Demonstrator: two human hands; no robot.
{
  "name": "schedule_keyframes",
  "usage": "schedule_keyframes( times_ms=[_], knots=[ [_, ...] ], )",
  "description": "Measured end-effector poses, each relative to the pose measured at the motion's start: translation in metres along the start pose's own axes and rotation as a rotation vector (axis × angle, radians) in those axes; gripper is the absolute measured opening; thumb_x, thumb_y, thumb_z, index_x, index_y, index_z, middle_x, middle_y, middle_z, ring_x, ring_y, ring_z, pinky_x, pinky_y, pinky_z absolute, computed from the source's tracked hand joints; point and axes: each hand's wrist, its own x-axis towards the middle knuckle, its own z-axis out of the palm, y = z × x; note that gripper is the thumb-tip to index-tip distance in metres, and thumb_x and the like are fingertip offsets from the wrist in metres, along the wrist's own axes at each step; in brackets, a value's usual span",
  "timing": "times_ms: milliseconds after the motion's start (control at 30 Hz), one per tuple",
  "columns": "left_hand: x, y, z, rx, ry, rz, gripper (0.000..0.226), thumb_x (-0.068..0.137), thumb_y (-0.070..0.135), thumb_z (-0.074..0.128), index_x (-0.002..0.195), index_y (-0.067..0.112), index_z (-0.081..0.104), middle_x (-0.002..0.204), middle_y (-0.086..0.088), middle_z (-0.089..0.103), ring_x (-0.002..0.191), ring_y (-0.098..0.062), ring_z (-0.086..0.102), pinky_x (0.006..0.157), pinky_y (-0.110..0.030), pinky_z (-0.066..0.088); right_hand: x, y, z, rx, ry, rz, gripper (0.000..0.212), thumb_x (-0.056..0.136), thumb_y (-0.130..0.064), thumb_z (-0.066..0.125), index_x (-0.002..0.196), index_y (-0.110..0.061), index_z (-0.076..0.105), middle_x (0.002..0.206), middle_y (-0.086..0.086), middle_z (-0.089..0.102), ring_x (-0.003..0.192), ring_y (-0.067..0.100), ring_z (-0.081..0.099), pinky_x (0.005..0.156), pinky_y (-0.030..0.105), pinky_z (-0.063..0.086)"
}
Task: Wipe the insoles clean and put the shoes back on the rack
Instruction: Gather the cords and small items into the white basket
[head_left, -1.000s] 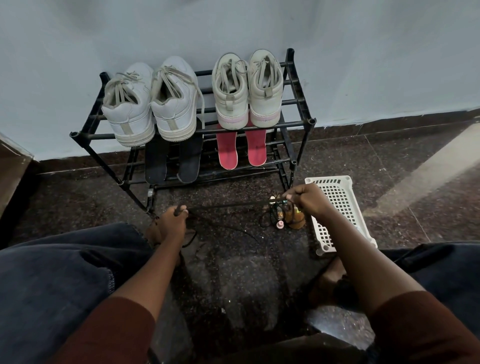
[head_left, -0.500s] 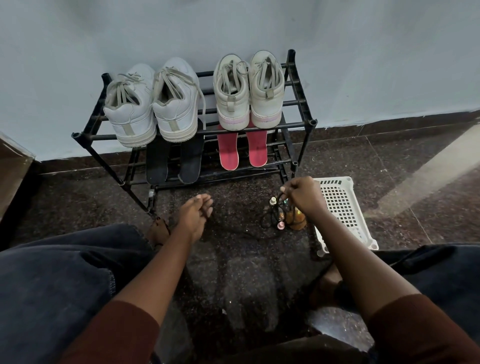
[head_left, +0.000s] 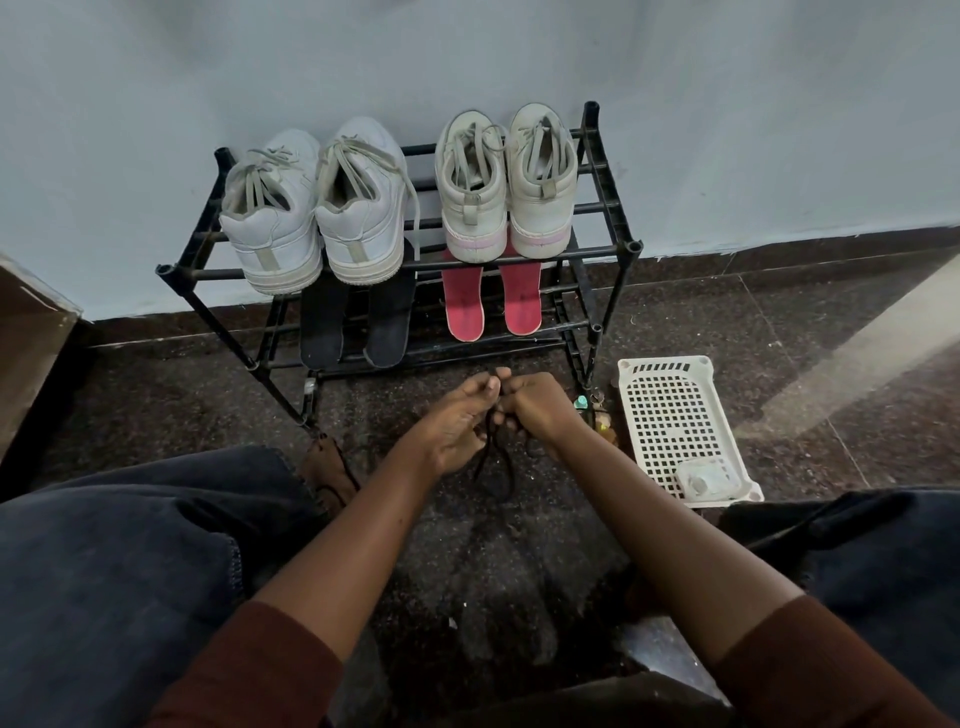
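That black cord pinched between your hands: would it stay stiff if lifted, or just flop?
Probably floppy: below the left hand and right hand, which pinch it together, the black cord hangs in slack loops. Likely very light, since a mere pinch seems to hold it. It may tangle easily, as the loops seem to overlap.

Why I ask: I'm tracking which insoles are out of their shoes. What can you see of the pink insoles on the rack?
The pink insoles are a matching pair, flat, matte, foam-like, with rounded near ends. They lie side by side, apart, on bars of a lower shelf of the rack. Their far ends are hidden under the beige shoes on the top shelf. The left hand and right hand, holding a black cord, are off them.
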Motion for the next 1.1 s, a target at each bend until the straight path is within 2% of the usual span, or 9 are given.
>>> schedule_keyframes(
  times_ms=[67, 167, 267, 400, 500, 700, 767, 900, 1100],
  knots=[
    [-0.001, 0.001, 0.001, -0.015, 0.027, -0.004, 0.013, 0.099, 0.023, 0.045, 0.095, 0.026, 0.057, 0.065, 0.008, 0.059, 0.057, -0.004, 0.055, 0.059, -0.018, 0.046, 0.002, 0.004, -0.001, -0.027, 0.029, 0.009, 0.028, 0.082, -0.001, 0.052, 0.055, -0.01, 0.055, 0.055, 0.009, 0.055, 0.043, 0.014, 0.041, 0.041, 0.021, 0.032],
    [0.005, 0.004, -0.005, -0.04, 0.086, 0.006, 0.016, 0.099, 0.025, 0.044, 0.091, 0.025, 0.058, 0.092, 0.011, 0.059, 0.085, -0.004, 0.054, 0.095, -0.035, 0.026, 0.006, 0.008, -0.007, -0.111, 0.061, 0.031, 0.029, 0.083, -0.002, 0.055, 0.055, -0.011, 0.056, 0.055, 0.008, 0.057, 0.041, 0.013, 0.044, 0.041, 0.021, 0.034],
    [0.007, 0.008, -0.012, -0.106, 0.158, 0.024, 0.016, 0.1, 0.022, 0.043, 0.095, 0.025, 0.058, 0.098, 0.014, 0.06, 0.092, -0.003, 0.055, 0.108, -0.037, 0.021, 0.011, 0.014, -0.017, -0.171, 0.062, 0.059, 0.031, 0.087, -0.001, 0.053, 0.057, -0.01, 0.054, 0.051, 0.004, 0.054, 0.029, 0.002, 0.044, 0.032, 0.013, 0.032],
    [0.005, 0.01, -0.02, -0.167, 0.242, 0.062, 0.02, 0.099, 0.019, 0.046, 0.115, 0.016, 0.058, 0.093, 0.012, 0.063, 0.087, -0.005, 0.058, 0.094, -0.029, 0.04, 0.017, 0.027, -0.031, -0.258, 0.116, 0.151, 0.026, 0.091, -0.009, 0.045, 0.067, -0.015, 0.053, 0.058, 0.0, 0.054, 0.039, 0.005, 0.051, 0.037, 0.015, 0.039],
    [0.003, 0.013, -0.024, -0.191, 0.297, 0.08, 0.013, 0.098, 0.017, 0.048, 0.104, 0.019, 0.06, 0.091, 0.011, 0.063, 0.083, -0.004, 0.058, 0.076, -0.021, 0.046, 0.018, 0.038, -0.044, -0.345, 0.176, 0.207, 0.028, 0.091, -0.009, 0.044, 0.065, -0.012, 0.054, 0.061, 0.004, 0.055, 0.052, 0.015, 0.053, 0.049, 0.023, 0.043],
    [0.003, 0.011, -0.02, -0.09, 0.323, 0.133, 0.013, 0.097, 0.013, 0.05, 0.101, 0.018, 0.061, 0.092, 0.011, 0.064, 0.081, -0.002, 0.056, 0.071, -0.017, 0.043, 0.019, 0.048, -0.056, -0.431, 0.334, 0.267, 0.024, 0.085, -0.011, 0.044, 0.087, 0.0, 0.065, 0.085, 0.017, 0.065, 0.081, 0.032, 0.064, 0.064, 0.028, 0.047],
    [0.003, 0.008, -0.014, -0.031, 0.296, 0.139, 0.011, 0.096, 0.013, 0.053, 0.093, 0.019, 0.062, 0.092, 0.013, 0.065, 0.083, -0.001, 0.056, 0.07, -0.017, 0.042, 0.019, 0.04, -0.051, -0.398, 0.306, 0.197, 0.028, 0.082, -0.011, 0.044, 0.094, -0.008, 0.069, 0.082, 0.014, 0.067, 0.071, 0.026, 0.066, 0.063, 0.026, 0.052],
    [0.003, 0.004, -0.001, 0.124, 0.266, 0.139, 0.013, 0.093, 0.019, 0.058, 0.084, 0.026, 0.064, 0.093, 0.024, 0.062, 0.09, 0.005, 0.052, 0.07, -0.02, 0.036, 0.016, 0.015, -0.028, -0.18, 0.12, 0.085, 0.025, 0.085, -0.002, 0.045, 0.095, -0.009, 0.067, 0.054, 0.005, 0.059, 0.03, 0.003, 0.046, 0.038, 0.015, 0.035],
    [0.003, 0.001, 0.012, 0.189, 0.205, 0.113, 0.016, 0.095, 0.024, 0.055, 0.081, 0.024, 0.062, 0.06, 0.023, 0.061, 0.072, -0.002, 0.048, 0.069, -0.028, 0.029, 0.014, -0.001, -0.004, -0.023, 0.082, 0.045, 0.019, 0.078, -0.001, 0.05, 0.084, -0.003, 0.067, 0.05, 0.007, 0.055, 0.038, 0.013, 0.043, 0.037, 0.019, 0.031]
  ],
)
